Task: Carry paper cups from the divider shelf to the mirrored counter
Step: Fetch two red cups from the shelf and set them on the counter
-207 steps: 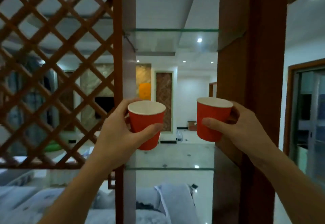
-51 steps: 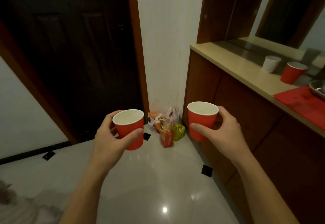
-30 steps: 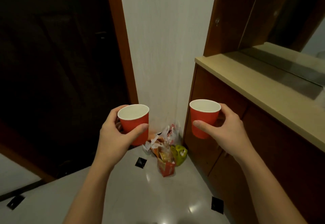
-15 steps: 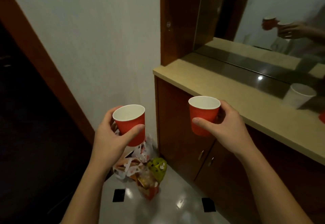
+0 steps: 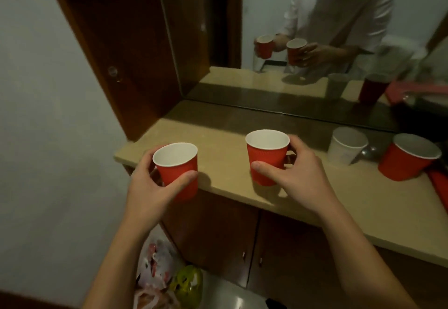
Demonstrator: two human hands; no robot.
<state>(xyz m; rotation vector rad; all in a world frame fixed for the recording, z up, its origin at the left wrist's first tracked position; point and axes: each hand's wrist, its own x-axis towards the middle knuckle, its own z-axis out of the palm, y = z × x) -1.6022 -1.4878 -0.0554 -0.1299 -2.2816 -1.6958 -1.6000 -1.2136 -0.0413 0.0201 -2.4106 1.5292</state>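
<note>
We hold one red paper cup in each of our hands, both upright and empty. Our left hand (image 5: 155, 187) wraps the left cup (image 5: 178, 170) at the counter's (image 5: 223, 170) front edge, at about eight o'clock in the view. Our right hand (image 5: 300, 175) grips the right cup (image 5: 265, 157) over the beige top, near centre; whether its base touches we cannot tell. At three o'clock a white cup (image 5: 345, 148) and another red cup (image 5: 407, 157) stand before the mirror (image 5: 303, 42).

Left hand (image 5: 150, 187) and right hand (image 5: 300, 175) raised forward, fingers (image 5: 264, 166) curled in grip, forearms bare.
</note>
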